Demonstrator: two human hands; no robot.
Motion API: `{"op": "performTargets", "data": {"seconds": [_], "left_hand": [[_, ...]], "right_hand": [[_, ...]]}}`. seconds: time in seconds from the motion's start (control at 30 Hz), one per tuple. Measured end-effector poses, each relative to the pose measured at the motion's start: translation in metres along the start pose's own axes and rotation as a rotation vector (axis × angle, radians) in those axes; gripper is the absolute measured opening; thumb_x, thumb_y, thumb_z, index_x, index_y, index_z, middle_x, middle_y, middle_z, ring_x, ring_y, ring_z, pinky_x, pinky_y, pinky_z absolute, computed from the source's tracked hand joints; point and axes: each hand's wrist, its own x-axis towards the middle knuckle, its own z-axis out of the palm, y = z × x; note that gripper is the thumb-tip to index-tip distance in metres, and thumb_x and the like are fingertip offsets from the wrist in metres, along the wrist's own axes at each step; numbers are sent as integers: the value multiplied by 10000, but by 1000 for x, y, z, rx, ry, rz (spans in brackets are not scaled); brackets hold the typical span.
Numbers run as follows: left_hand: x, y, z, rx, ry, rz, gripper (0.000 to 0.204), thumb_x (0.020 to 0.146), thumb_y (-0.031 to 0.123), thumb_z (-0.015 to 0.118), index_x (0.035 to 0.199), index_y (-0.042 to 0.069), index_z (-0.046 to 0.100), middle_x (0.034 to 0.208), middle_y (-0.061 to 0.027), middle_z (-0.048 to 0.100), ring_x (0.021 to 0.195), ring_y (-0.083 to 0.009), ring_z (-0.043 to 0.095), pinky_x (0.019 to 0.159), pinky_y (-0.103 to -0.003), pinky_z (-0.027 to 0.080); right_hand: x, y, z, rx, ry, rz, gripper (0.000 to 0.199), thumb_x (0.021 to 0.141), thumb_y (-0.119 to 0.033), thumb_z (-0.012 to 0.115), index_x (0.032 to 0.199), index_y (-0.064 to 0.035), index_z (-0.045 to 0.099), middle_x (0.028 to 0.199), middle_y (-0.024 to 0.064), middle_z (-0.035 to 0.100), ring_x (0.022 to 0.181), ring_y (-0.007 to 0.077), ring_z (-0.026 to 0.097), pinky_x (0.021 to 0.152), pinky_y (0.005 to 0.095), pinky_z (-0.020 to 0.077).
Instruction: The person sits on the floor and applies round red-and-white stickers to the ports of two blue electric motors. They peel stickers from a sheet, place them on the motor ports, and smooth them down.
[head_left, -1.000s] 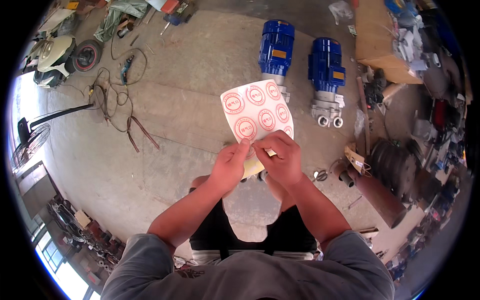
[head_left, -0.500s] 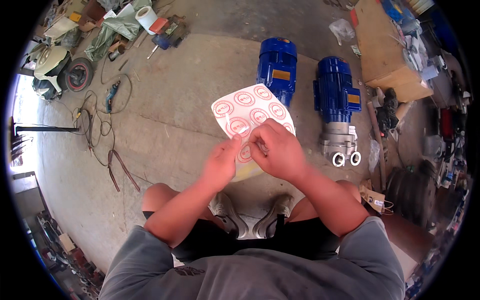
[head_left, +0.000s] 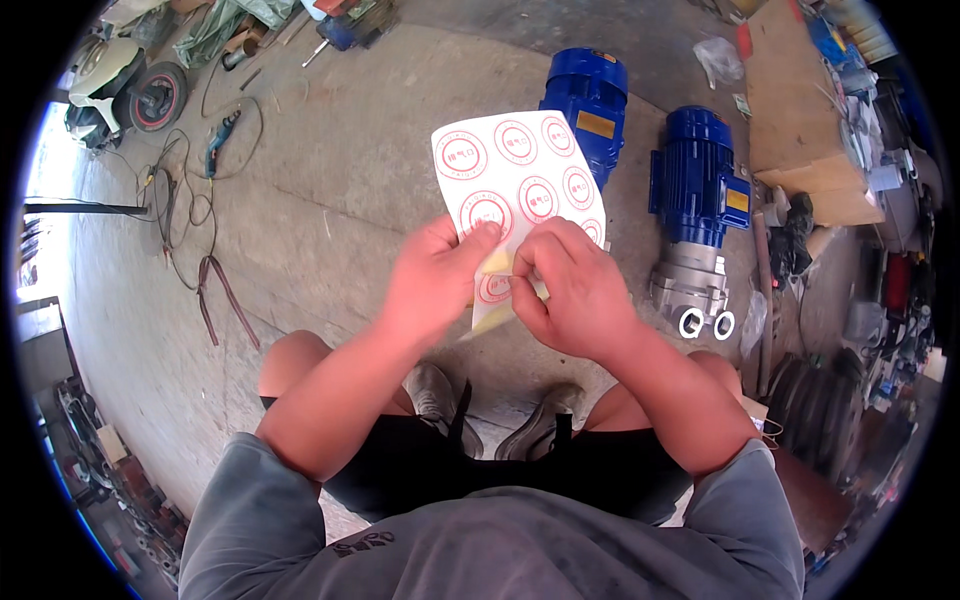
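Note:
A white sheet of round stickers [head_left: 500, 178], printed in red, is held up in front of me above my shoes. My left hand [head_left: 430, 272] grips its lower left side, thumb on top. At the sheet's lower part, my right hand [head_left: 572, 290] has thumb and forefinger pinched on the edge of a sticker. A strip of yellowish backing [head_left: 498, 262] shows between the two hands, where the sticker layer seems lifted. Beyond the sheet stands a blue motor [head_left: 597, 85], partly hidden by it. To its right lies a second blue motor [head_left: 693, 165] joined to a silver pump body [head_left: 692, 272] with two white-ringed ports.
A blue power drill [head_left: 218, 145] with its cable lies on the concrete floor at the left, near a brown strap [head_left: 212, 290]. A scooter wheel [head_left: 158, 97] stands far left. On the right are a large cardboard box [head_left: 795, 110], black bags and stacked tyres [head_left: 815, 390].
The sheet has tilted up and come nearer, and its prints look sharper. My right hand has shifted slightly right and lower, and yellowish backing now shows between the hands. My view has shifted.

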Motion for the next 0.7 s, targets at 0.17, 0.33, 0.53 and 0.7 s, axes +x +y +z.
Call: {"op": "performTargets", "data": {"seconds": [0.17,0.33,0.53,0.7], "left_hand": [[13,2,-4,7,44,81,260,1115,145,594,1265,-38,703,1165,-94,762,1007,-140,709,883,-335,577],[23,7,-26,8,121,45,264,1100,144,631,1281,-29,715,1206,-91,765,1057,-158,711,929,-329,567],[20,61,-84,339,408,213,273,1050,122,680,1261,-44,732,1088,-93,789,966,-159,729,870,-318,574],[-17,87,-150,730,-29,38,277,1065,200,670,1210,-19,762,1046,-101,808,932,-165,733,837,-334,576]], "right_hand": [[4,8,-2,53,47,-156,260,762,-8,762,915,-93,570,1027,89,639,945,319,659,823,423,543],[6,1,-23,109,54,-266,285,749,26,761,957,-82,598,1105,99,660,1012,324,656,875,408,528],[-3,40,-46,784,200,360,58,965,-85,677,967,-70,621,920,16,594,837,133,547,780,307,474],[7,110,-48,637,-15,916,198,1002,-218,686,1051,-28,712,847,-12,616,777,91,534,738,283,457]]}}
